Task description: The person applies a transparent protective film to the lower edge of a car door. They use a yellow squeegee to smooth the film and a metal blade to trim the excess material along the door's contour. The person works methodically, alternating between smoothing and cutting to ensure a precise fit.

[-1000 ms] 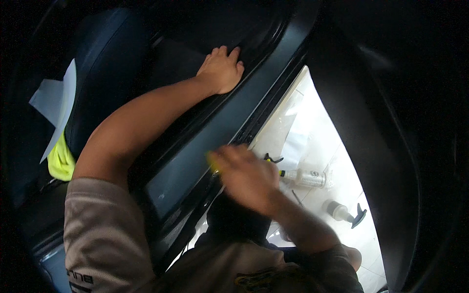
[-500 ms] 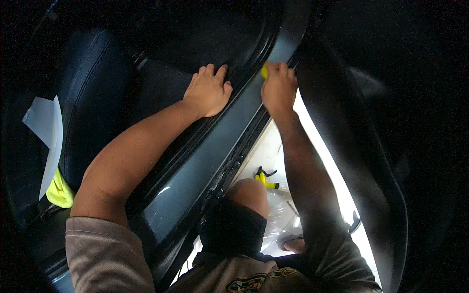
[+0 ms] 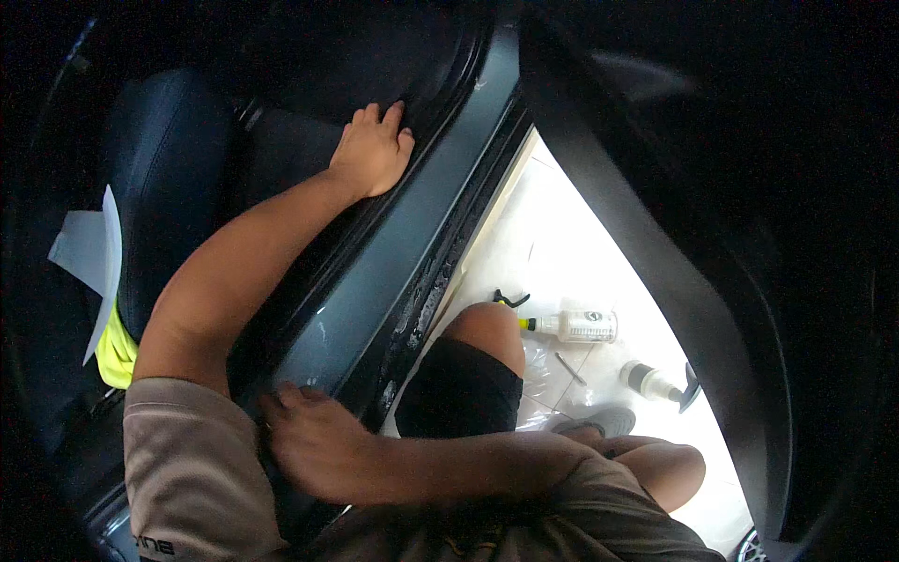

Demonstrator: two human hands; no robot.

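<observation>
My left hand lies flat on the dark car interior just inside the door opening, its fingers spread and nothing in it. Beside it runs the blue-grey painted door sill, slanting from far right to near left. At the near end of that sill is my right hand, blurred, with curled fingers pressed down at the surface. What it holds is hidden under the palm. Wet, foamy-looking marks show along the black outer strip of the sill.
A dark seat at left bears a white sheet and a yellow cloth. The open door stands at right. On the white floor lie a clear spray bottle, another bottle and a thin stick.
My right hand has swept from the sill's far end to its near end. The yellow piece seen in it no longer shows. My left hand stays on the interior; the view has shifted.
</observation>
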